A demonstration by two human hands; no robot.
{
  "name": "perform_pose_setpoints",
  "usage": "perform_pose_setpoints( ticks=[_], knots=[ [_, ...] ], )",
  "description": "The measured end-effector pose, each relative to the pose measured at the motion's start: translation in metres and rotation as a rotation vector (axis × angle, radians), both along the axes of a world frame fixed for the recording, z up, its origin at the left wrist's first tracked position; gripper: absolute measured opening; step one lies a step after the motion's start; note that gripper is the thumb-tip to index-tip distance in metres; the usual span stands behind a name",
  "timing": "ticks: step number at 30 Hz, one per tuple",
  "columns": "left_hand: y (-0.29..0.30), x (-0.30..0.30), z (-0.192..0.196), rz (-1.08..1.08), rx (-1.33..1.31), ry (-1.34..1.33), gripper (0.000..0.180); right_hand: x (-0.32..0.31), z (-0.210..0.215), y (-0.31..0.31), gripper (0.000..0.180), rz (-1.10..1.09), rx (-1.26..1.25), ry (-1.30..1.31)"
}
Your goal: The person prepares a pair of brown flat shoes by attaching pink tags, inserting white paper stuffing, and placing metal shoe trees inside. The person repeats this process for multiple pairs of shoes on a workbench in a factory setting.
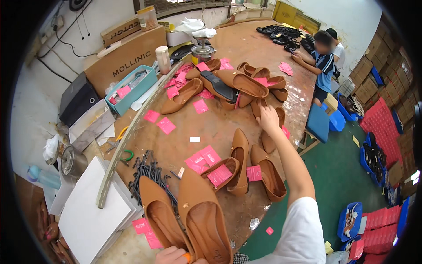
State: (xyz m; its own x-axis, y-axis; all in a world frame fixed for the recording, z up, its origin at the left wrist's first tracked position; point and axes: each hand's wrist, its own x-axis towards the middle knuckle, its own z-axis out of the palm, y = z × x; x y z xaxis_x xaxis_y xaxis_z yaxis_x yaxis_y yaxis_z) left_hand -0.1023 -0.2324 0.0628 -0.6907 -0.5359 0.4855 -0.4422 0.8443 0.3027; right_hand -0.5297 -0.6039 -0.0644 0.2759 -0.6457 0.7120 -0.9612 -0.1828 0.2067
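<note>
My left hand (172, 255) at the bottom edge grips a pair of tan flat shoes (193, 220) held side by side, toes pointing away. My right hand (268, 118) reaches out over the brown worktable (220, 127), fingers spread, touching a tan shoe (269, 137) at the near edge of a pile of tan shoes (239, 83). Between the hands lie three more tan shoes (246, 169) with pink cards (219, 175) tucked in and around them.
Pink cards (166, 125) are scattered over the table. Black metal shanks (147, 174) and white sheets (88, 220) lie at the left, beside a teal tray (132, 90) and cardboard boxes (127, 57). Another person (324, 61) works at the far right by black shoes (281, 33). Red and blue crates (380, 123) stand on the green floor.
</note>
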Motion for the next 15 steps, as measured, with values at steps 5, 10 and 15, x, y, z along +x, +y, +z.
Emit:
perform_pose_setpoints(
  ticks=[5,10,15],
  knots=[
    [0.058,0.037,0.016,0.241,0.043,-0.035,0.028,0.059,0.051,0.020,0.032,0.035,0.558,-0.636],
    [0.179,0.081,-0.008,0.609,0.034,-0.201,0.025,0.172,0.139,0.195,0.024,0.617,0.829,-1.180],
    [0.268,0.128,-0.062,0.890,0.011,-0.224,0.028,0.304,0.089,0.388,0.022,1.305,0.623,-0.174]
  ],
)
